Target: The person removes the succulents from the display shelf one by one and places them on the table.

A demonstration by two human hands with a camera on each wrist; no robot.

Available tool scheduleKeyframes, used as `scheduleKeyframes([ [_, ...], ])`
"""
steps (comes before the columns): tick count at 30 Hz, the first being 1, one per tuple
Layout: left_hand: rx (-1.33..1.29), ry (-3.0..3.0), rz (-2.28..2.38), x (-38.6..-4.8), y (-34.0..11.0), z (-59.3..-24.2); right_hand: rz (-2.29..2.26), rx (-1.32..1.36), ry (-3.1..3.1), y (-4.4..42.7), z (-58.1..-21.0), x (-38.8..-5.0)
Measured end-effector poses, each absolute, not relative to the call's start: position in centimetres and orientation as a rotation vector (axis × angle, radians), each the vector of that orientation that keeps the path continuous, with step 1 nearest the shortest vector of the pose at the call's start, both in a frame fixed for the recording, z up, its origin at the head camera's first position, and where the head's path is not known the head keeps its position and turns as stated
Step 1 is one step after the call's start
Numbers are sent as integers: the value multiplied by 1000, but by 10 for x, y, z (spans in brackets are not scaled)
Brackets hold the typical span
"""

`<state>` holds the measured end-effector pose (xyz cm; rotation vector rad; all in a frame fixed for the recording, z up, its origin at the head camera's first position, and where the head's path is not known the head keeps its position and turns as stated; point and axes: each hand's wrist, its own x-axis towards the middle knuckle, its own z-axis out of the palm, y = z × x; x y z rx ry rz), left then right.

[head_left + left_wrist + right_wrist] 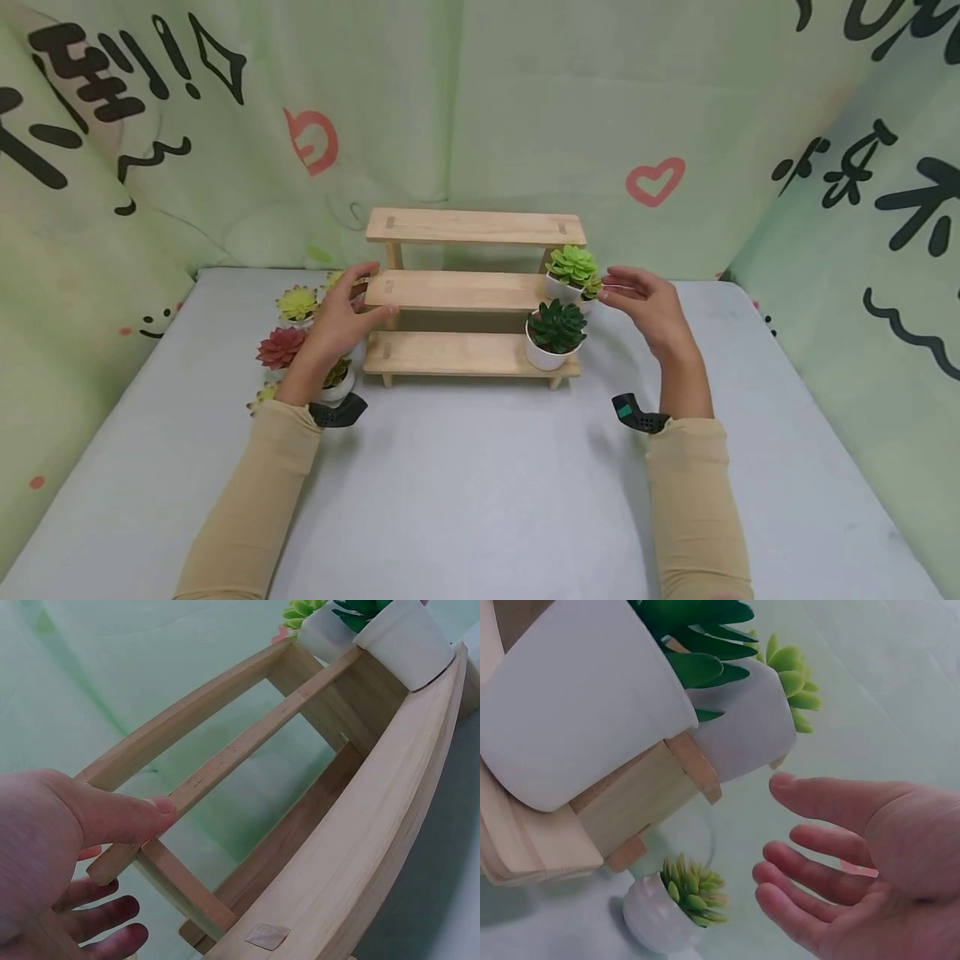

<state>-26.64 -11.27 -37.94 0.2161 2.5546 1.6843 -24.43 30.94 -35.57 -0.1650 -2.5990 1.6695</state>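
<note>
A three-tier wooden plant stand [457,290] stands at the table's middle. My left hand [341,321] holds the left end of its middle shelf; in the left wrist view the thumb [142,815] lies on the board and the other fingers are behind and below it. A dark green succulent [557,327] in a white pot sits at the bottom shelf's right end. The bright green succulent [572,265] in a white pot is at the middle shelf's right end. Beside it my right hand [647,307] hovers with relaxed fingers, holding nothing.
A small potted succulent [667,911] stands on the table by the stand's right end. Left of the stand are several more, including a red one [281,346] and a yellow-green one [297,302], partly hidden by my left arm. A green curtain [525,125] hangs behind.
</note>
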Motion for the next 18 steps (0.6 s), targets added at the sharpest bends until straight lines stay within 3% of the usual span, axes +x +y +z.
scheduleKeyframes([
  [18,212,2568,1668,-266,-112,-381,1748,99,-2555,287,-343,-238],
])
